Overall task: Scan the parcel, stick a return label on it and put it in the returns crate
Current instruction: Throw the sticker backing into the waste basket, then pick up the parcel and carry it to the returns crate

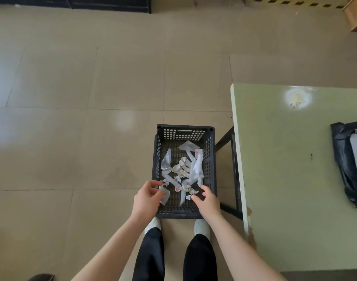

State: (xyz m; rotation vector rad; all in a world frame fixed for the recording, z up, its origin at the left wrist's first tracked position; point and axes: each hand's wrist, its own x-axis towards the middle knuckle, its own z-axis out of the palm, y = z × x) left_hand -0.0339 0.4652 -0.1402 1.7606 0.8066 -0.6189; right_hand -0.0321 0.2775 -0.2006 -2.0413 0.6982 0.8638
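The head view shows a black perforated plastic crate (184, 134) on the floor, holding white paper scraps (181, 171). Above its near end, the left hand (146, 197) pinches a paper strip (165, 196); the right hand (207, 200) spreads loosely, empty. Right of the crate, a black plastic parcel (343, 165) with a white label lies on the pale green table (275, 159).

Crate (211, 159) on floor (92, 138) left of table (285, 179), paper scraps (181, 171) inside, parcel (350, 163) on table's right edge
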